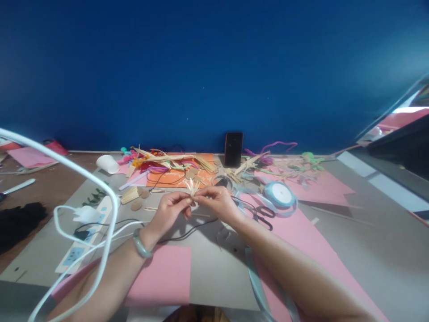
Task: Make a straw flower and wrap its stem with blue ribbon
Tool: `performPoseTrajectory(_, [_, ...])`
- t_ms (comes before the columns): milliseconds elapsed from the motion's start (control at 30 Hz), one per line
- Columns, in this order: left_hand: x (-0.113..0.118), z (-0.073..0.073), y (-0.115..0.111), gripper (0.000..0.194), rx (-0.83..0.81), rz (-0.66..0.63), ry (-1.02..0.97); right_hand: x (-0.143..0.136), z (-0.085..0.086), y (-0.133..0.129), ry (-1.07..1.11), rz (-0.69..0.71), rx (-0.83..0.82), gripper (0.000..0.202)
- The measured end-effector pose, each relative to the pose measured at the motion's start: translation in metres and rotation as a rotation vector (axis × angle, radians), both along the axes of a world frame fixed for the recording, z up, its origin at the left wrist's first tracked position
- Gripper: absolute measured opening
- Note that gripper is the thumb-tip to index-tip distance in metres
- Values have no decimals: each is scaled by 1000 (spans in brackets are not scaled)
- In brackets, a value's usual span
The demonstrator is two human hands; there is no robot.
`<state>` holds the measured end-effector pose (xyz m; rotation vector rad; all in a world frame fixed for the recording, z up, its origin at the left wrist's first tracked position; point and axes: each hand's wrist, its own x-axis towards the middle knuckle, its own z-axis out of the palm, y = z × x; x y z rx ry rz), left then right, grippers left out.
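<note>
Both hands meet near the middle of the table, pinching one small, pale, straw-coloured flower shape with pointed petals that fan upward. My left hand, with a jade-green bangle at its wrist, is closed on the base from the left. From the right, my right hand holds the same piece between thumb and fingers. The fingertips hide the lower end of the flower. Just behind lies an orange sheet with dried straw strips on it. Black-handled scissors lie to the right of my right hand.
A roll of light blue ribbon sits at the right on pink paper. A phone leans against the blue wall. At left are a power strip, a paper cup and a white cable looping across the foreground.
</note>
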<state>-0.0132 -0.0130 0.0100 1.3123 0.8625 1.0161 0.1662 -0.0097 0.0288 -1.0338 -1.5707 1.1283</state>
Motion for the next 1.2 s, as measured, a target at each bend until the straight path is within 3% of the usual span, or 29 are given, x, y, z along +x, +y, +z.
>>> performPoseTrajectory(133, [1, 0, -1, 19, -11, 0, -45, 3, 3, 1, 21, 71, 6, 14])
performPoseTrajectory(800, [-1, 7, -4, 18, 109, 47, 91, -1, 2, -3, -49, -6, 104, 19])
performPoseTrajectory(1200, [-3, 8, -10, 20, 184, 54, 77, -6, 3, -8, -20, -76, 173, 19])
